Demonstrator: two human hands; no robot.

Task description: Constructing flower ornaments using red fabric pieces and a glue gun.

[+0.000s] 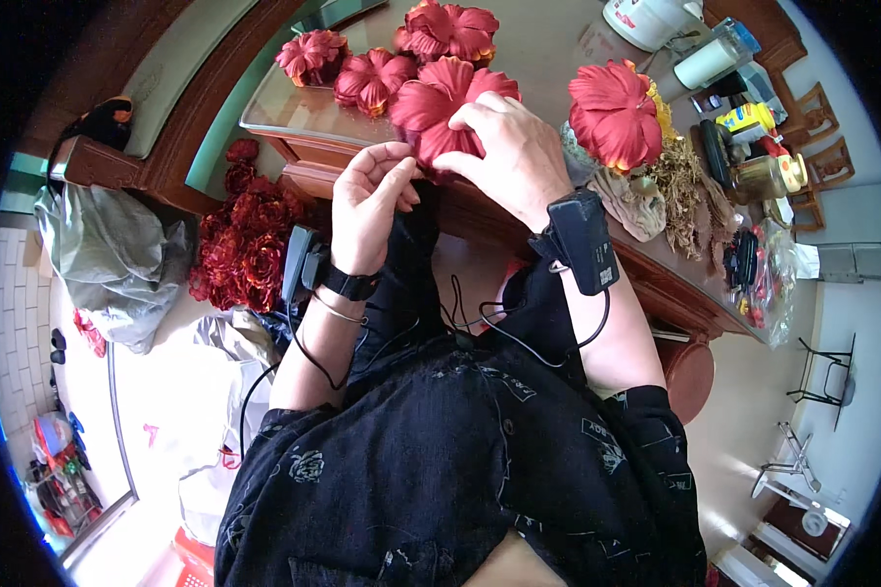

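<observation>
A large red artificial flower [440, 103] with broad petals is at the table's front edge. My right hand [519, 157] curves over its near right side, thumb and fingers on the petals. Just left of it, my left hand [370, 201] has its thumb and fingertips pinched together by the flower's lower edge; whatever is between them is too small to make out. Similar red flowers lie behind: a small one [311, 57], a middle one [374, 80] and a wide one [448, 31]. One more red flower [617, 115] sits to the right.
Below the table's left edge is a bunch of dark red flowers [250, 245]. Dried plant matter [690, 181], a clear lidded jar [715, 59], a white tub [651, 22] and bagged items [768, 279] crowd the right side. Black cables [504, 318] run from both wrist devices.
</observation>
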